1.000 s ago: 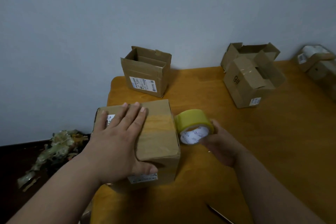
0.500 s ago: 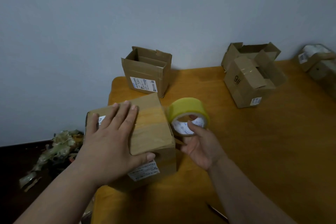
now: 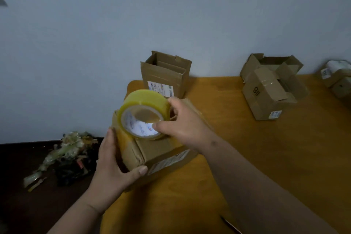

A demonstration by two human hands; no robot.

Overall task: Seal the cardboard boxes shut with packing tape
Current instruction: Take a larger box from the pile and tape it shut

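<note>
A closed cardboard box (image 3: 161, 152) with a white label lies tilted at the near left corner of the wooden table (image 3: 256, 157). My left hand (image 3: 112, 165) grips its left end, thumb on the near edge and fingers along the side. My right hand (image 3: 182, 125) holds a yellow roll of packing tape (image 3: 144, 114) over the box's top, thumb inside the core and fingers round the outer rim. A strip of tape runs from the roll down the box's left face. The far part of the box is hidden behind the roll and my right hand.
An open box (image 3: 167, 76) stands at the table's back left. Two more open boxes (image 3: 269, 89) sit at the back right, others (image 3: 338, 78) at the far right edge. A heap of tape scraps (image 3: 64, 156) lies on the dark floor at left. A dark thin object (image 3: 230, 224) lies near the front edge.
My right hand lifted the tape roll from beside the box up over its top. My left hand moved from lying flat on the top to gripping the left end, and the box turned and tilted.
</note>
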